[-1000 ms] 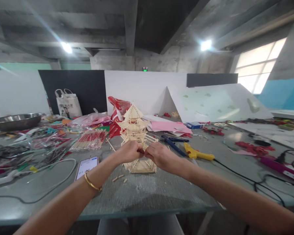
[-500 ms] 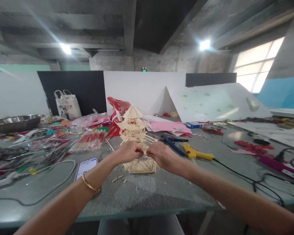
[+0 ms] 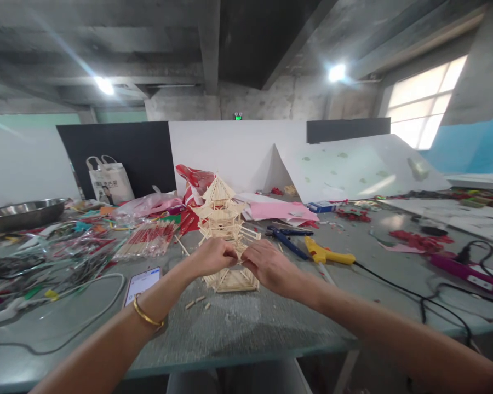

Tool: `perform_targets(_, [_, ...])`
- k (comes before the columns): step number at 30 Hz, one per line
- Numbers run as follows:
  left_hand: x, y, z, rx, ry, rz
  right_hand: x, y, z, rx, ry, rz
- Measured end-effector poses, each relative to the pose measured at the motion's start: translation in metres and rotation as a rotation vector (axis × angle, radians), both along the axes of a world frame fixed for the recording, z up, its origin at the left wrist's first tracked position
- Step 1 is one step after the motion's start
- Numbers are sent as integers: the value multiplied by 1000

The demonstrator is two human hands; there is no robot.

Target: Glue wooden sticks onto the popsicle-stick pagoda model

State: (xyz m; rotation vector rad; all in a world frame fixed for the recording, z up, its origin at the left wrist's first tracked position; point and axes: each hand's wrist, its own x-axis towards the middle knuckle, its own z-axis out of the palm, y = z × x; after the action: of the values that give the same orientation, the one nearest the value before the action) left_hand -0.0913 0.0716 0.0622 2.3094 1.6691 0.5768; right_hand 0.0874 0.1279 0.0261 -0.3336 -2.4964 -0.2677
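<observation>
A pagoda model [image 3: 218, 210] built of pale thin wooden sticks stands upright in the middle of the table. At the front of its lower tiers my left hand [image 3: 214, 256] is closed, thumb and fingertips pinched together. Facing it, my right hand [image 3: 267, 265] is also closed, its bent fingers close to the left fingertips. Whatever is between the fingers of either hand is hidden or too small to name. Below them shows the model's stick base [image 3: 236, 280]. A few short stick pieces [image 3: 195, 302] lie on the table just left of the base.
Right of the model lie blue-handled pliers [image 3: 290, 241] and a yellow glue gun [image 3: 327, 254] with its black cord. A phone [image 3: 143, 283] lies by my left forearm. Bagged sticks [image 3: 148, 239], a steel basin [image 3: 24, 213] and a purple power strip [image 3: 468, 273] are farther out.
The whole view has shifted slightly. My hands stay pinched at the same part of the model, with the right fingers slightly lower and more curled. The model stands where it was.
</observation>
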Motion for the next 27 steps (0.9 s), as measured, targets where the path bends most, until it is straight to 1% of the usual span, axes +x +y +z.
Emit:
perform_targets(6, [0, 2, -3, 10, 14, 0, 4, -7, -2, -10, -20, 5])
perform_targets(13, [-1, 4, -5, 21, 36, -1, 2, -5, -8, 16, -12, 29])
perform_targets(21, [-1, 3, -5, 26, 40, -8, 2, -5, -4, 0, -13, -1])
perform_targets(27, [-1, 3, -5, 34, 37, 2, 1, -3, -7, 8, -11, 0])
